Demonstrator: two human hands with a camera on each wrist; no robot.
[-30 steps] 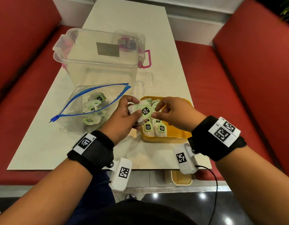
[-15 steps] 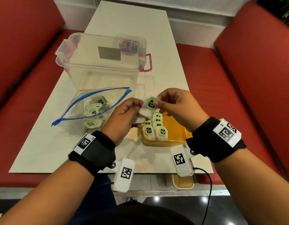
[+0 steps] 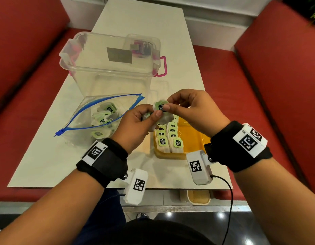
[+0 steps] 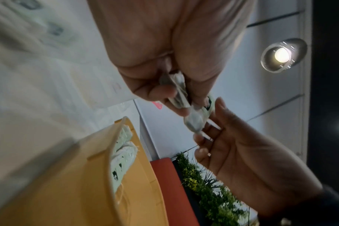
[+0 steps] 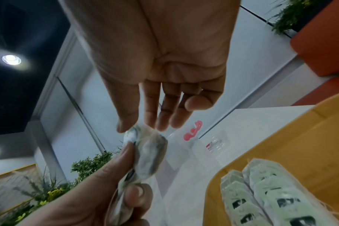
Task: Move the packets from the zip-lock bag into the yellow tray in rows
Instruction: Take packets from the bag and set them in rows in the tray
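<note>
My left hand (image 3: 152, 114) grips a small bundle of white packets (image 4: 176, 90) above the yellow tray (image 3: 193, 140). The thumb and forefinger of my right hand (image 3: 168, 104) pinch the top packet (image 3: 161, 107) by its green tag, and it still touches the bundle. The same packet (image 5: 150, 154) shows in the right wrist view between both hands. Two rows of packets (image 3: 168, 137) stand along the tray's left side. The open zip-lock bag (image 3: 100, 119) with a blue seal lies to the left and holds several more packets.
A clear plastic box (image 3: 110, 68) with pink latches stands behind the bag on the white table (image 3: 47, 156). Red bench seats (image 3: 241, 85) flank the table. The tray's right half is bare yellow.
Both hands rose from tray level. My right hand took hold of the top packet's green tag and drew it up off the bundle in my left hand.
</note>
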